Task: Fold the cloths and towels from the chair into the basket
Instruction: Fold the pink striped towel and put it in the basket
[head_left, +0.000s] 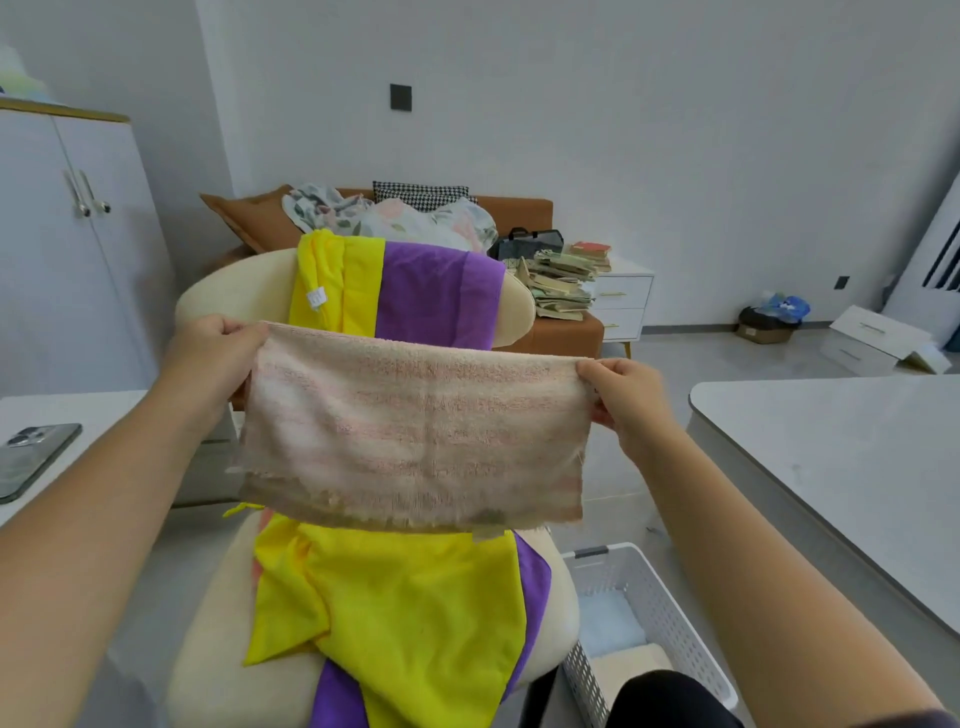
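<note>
A pale pink striped towel (415, 431) hangs spread in the air above the cream chair (234, 291). My left hand (218, 348) pinches its upper left corner and my right hand (623, 395) pinches its upper right corner. Behind and below the towel, a yellow cloth (405, 613) and a purple cloth (436, 296) lie draped over the chair's back and seat. The white perforated basket (654, 613) stands on the floor to the right of the chair. Inside it lie a folded light blue cloth (605, 621) and a cream one (628, 662).
A white table (841, 467) stretches along the right side. On the left, a phone (31, 457) lies on a white surface, with a white cabinet (67, 249) behind. A brown sofa (519, 213) with bedding and a nightstand stacked with books (566, 280) stand further back.
</note>
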